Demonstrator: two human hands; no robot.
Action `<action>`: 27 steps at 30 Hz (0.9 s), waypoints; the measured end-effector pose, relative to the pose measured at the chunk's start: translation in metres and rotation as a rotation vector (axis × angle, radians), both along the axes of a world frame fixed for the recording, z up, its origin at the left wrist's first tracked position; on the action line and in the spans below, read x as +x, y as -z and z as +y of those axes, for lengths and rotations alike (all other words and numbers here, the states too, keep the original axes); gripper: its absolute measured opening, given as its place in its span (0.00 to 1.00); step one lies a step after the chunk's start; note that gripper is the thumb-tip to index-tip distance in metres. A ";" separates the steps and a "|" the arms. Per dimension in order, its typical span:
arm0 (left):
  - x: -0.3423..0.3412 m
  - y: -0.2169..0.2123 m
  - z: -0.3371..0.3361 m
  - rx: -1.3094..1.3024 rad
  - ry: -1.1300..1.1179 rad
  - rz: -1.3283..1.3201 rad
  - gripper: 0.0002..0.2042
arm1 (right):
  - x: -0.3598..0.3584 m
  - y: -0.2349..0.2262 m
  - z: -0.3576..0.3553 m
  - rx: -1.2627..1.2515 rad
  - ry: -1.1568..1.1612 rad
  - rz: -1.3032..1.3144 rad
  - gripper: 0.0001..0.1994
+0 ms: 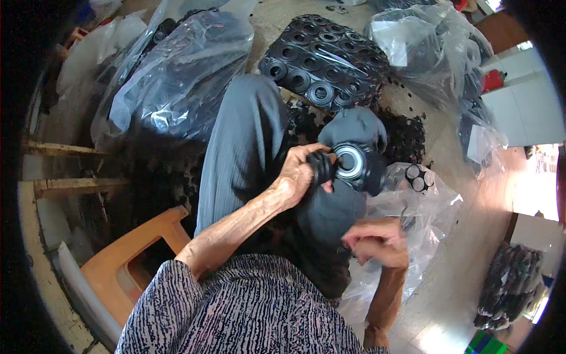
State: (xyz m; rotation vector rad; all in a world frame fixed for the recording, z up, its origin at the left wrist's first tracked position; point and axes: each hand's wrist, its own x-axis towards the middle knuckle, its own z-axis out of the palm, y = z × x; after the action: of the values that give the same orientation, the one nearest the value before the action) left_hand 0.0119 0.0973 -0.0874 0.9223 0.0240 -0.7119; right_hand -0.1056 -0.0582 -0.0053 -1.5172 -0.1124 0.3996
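Note:
My left hand (293, 175) is closed around several black rubber rings (320, 167), held in a stack over my lap. Just right of its fingertips, a round black rubber piece with a pale grey ring inside (350, 162) lies by my right knee. My right hand (380, 241) is bent in front of my right thigh, over the edge of a clear plastic bag (433, 215). Motion smears its fingers, so whether it holds anything cannot be made out. Ahead of my knees lies a moulded black rubber sheet (321, 62) full of round ring shapes.
Large clear bags of black parts stand at the far left (183, 76) and far right (421, 47). Black scraps (407, 138) litter the floor. An orange plastic stool (109, 268) is at my left. A bundle of black pieces (510, 283) stands at the right.

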 end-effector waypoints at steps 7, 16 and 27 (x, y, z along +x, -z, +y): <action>0.006 -0.003 0.011 0.049 0.041 -0.024 0.09 | 0.002 0.020 -0.021 -0.324 0.993 -0.140 0.03; -0.006 -0.036 0.020 -0.025 0.186 -0.021 0.09 | 0.019 0.010 0.019 -0.942 0.705 -0.509 0.28; 0.009 -0.021 0.019 0.232 -0.124 -0.844 0.13 | 0.048 0.025 -0.016 -0.165 0.669 -0.384 0.11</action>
State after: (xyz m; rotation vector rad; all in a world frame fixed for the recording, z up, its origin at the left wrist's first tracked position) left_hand 0.0205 0.1166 -0.0666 1.3737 -0.5877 -0.1644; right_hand -0.0571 -0.0743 -0.0298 -1.6773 0.1324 -0.4278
